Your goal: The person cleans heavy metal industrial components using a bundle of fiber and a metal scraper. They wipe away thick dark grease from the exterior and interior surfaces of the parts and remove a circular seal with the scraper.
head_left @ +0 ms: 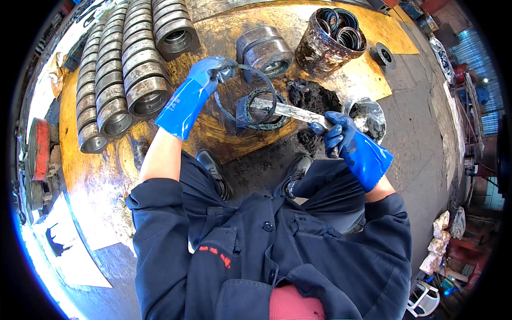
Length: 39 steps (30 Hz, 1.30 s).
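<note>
In the head view, the left hand (216,68), in a blue glove, pinches a thin dark ring (246,96) at its upper edge and holds it tilted over a greasy round seal (260,113) on the yellow-stained board (224,32). The right hand (335,132), also gloved blue, is clenched around a flat metal blade (290,111) whose tip lies across the seal. Rows of grey metal sleeves (125,69) lie at the left, a rusty can (326,44) of rings stands beyond, and a crumpled clear plastic bag (368,114) sits just right of the blade.

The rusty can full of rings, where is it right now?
In the head view, the rusty can stands at the top right on the yellow board, right of a lone metal sleeve and beyond the right hand.
</note>
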### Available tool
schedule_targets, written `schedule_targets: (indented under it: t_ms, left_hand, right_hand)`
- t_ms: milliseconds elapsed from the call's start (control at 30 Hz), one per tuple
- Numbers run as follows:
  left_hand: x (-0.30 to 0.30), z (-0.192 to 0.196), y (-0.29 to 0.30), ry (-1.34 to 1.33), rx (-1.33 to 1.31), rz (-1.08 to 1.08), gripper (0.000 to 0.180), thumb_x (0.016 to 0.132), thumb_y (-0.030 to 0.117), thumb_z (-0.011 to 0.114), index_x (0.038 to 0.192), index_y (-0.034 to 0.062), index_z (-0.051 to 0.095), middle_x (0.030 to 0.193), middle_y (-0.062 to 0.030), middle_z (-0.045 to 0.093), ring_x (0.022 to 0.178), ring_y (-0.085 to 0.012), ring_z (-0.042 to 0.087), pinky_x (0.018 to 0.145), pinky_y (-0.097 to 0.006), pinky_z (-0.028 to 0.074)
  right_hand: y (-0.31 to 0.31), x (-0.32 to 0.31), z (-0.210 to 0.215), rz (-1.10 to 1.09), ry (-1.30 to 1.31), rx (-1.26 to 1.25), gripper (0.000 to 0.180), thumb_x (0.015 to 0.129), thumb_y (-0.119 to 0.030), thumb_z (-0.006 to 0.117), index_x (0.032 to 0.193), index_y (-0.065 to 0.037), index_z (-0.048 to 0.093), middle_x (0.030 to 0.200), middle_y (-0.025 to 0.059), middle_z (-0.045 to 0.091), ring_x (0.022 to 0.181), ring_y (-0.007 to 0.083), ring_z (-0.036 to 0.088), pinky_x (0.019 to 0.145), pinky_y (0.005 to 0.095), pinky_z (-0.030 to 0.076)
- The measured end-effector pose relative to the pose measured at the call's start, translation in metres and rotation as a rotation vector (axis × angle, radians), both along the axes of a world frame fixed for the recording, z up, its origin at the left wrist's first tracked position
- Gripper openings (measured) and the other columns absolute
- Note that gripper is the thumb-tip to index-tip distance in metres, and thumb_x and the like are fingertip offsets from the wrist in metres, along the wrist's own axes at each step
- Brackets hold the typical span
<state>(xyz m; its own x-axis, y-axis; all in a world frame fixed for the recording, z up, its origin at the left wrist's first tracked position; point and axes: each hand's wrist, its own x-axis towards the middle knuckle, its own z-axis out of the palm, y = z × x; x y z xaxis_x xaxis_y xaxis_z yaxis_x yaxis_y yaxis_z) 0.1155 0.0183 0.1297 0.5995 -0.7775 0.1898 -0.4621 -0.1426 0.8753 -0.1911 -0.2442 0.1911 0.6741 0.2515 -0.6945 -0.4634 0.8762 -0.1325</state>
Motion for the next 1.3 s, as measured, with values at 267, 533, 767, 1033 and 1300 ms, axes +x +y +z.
schedule_targets:
  t_ms: [267,533,767,1033,1300]
  left_hand:
    - [-0.007,-0.001,0.004,-0.004,-0.219,-0.109,0.024,0.079,-0.001,0.062,0.1,0.0066,0.069,0.097,-0.011,0.069,0.083,-0.0258,0.065,0.073,-0.033,0.054]
    - [-0.031,0.056,0.005,-1.047,0.179,-0.194,0.014,0.072,0.008,0.065,0.085,0.0123,0.067,0.109,-0.0034,0.066,0.103,-0.0248,0.061,0.081,-0.037,0.051]
    - [-0.045,0.063,-0.001,-1.229,0.276,-0.1,0.018,0.071,0.011,0.06,0.086,0.0184,0.066,0.116,0.0013,0.063,0.11,-0.021,0.058,0.086,-0.04,0.05]
    - [-0.055,0.067,-0.029,-1.233,0.305,-0.024,0.018,0.076,0.012,0.055,0.087,0.0185,0.068,0.111,0.0011,0.065,0.112,-0.0206,0.057,0.089,-0.038,0.049]
    - [-0.08,0.063,-0.079,-1.225,0.343,-0.002,0.018,0.077,0.014,0.056,0.085,0.0199,0.07,0.102,-0.002,0.067,0.108,-0.0217,0.059,0.09,-0.041,0.047]
  right_hand:
    - [0.001,0.004,0.021,-0.005,0.06,-0.136,0.027,0.092,-0.024,0.049,0.1,0.002,0.052,0.083,0.0153,0.062,0.039,0.0021,0.048,0.031,0.016,0.033]
    - [-0.011,0.017,0.026,0.014,-0.039,-0.128,0.026,0.096,-0.023,0.042,0.108,-0.001,0.05,0.099,0.0219,0.062,0.045,0.0006,0.047,0.037,0.018,0.035]
    - [0.014,0.037,0.058,-0.069,-0.024,-0.252,0.017,0.095,-0.021,0.047,0.108,-0.01,0.048,0.102,0.0296,0.06,0.047,0.0017,0.046,0.038,0.0176,0.035]
    - [0.02,0.041,0.087,-0.251,0.009,-0.516,0.007,0.092,-0.015,0.046,0.098,-0.012,0.046,0.093,0.0226,0.063,0.052,0.0044,0.048,0.04,0.0181,0.036]
    - [-0.027,-0.005,0.076,-0.419,-0.126,-0.23,0.009,0.093,-0.013,0.047,0.101,-0.011,0.051,0.072,0.0037,0.052,0.058,0.0101,0.052,0.048,0.024,0.041]
